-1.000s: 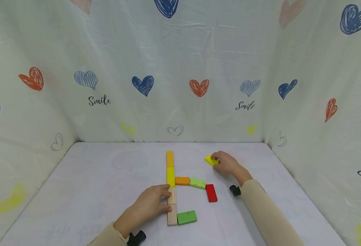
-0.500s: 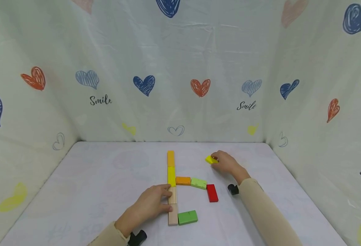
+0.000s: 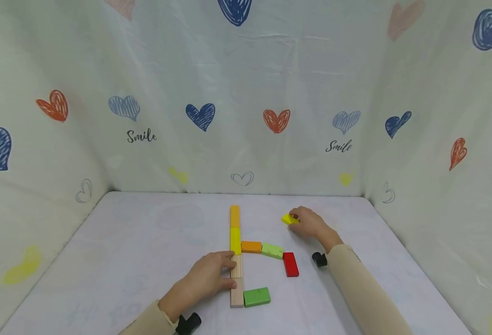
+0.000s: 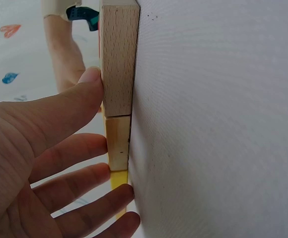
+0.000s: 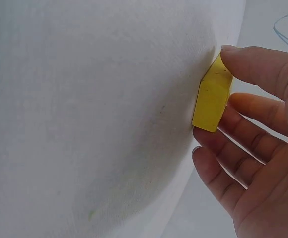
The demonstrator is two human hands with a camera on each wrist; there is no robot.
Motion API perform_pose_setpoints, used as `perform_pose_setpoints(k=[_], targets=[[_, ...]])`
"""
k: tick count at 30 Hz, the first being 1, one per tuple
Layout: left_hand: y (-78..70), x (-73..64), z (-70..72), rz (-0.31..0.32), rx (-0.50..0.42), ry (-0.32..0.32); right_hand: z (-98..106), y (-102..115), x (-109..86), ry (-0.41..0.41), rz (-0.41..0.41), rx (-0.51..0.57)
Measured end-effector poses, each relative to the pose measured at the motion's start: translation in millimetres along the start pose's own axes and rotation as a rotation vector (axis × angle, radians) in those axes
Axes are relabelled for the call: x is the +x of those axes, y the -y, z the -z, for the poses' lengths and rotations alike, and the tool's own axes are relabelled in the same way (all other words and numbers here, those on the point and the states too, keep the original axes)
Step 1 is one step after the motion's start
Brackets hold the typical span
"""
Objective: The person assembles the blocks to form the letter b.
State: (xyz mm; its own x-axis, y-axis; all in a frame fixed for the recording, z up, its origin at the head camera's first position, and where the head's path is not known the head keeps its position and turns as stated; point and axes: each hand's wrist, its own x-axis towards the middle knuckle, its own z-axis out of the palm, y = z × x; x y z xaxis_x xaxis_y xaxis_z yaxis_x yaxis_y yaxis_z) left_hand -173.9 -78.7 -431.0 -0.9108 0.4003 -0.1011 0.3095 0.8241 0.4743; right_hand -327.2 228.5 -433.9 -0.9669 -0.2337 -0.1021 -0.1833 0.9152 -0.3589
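Note:
My right hand (image 3: 311,222) pinches a yellow block (image 5: 211,105) between thumb and fingers at the far right of the table, with the block at the cloth. My left hand (image 3: 204,273) rests its fingertips and thumb along the left side of a straight column of blocks. From far to near, that column has a light-orange block (image 3: 235,216), a yellow block (image 3: 235,239), a striped wooden block (image 3: 238,267) and a plain wooden block (image 3: 237,298). In the left wrist view, the thumb touches the plain wooden block (image 4: 119,59) and the fingers are spread.
From the column's right side run an orange block (image 3: 252,247), a light-green block (image 3: 272,251) and a slanted red block (image 3: 290,264). A green block (image 3: 257,297) lies beside the column's near end. Heart-printed cloth walls (image 3: 237,149) enclose the white table (image 3: 145,242).
The head view has shifted slightly. Both hands stay at nearly the same places, the left against the column and the right on the yellow block.

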Motion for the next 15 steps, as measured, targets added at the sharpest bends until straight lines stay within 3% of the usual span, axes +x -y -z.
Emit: perform_pose_setpoints(k=[15], targets=[[-0.1, -1.2, 1.7, 0.015, -0.014, 0.015, -2.0, -0.8, 5.3, 0.012, -0.006, -0.005]])
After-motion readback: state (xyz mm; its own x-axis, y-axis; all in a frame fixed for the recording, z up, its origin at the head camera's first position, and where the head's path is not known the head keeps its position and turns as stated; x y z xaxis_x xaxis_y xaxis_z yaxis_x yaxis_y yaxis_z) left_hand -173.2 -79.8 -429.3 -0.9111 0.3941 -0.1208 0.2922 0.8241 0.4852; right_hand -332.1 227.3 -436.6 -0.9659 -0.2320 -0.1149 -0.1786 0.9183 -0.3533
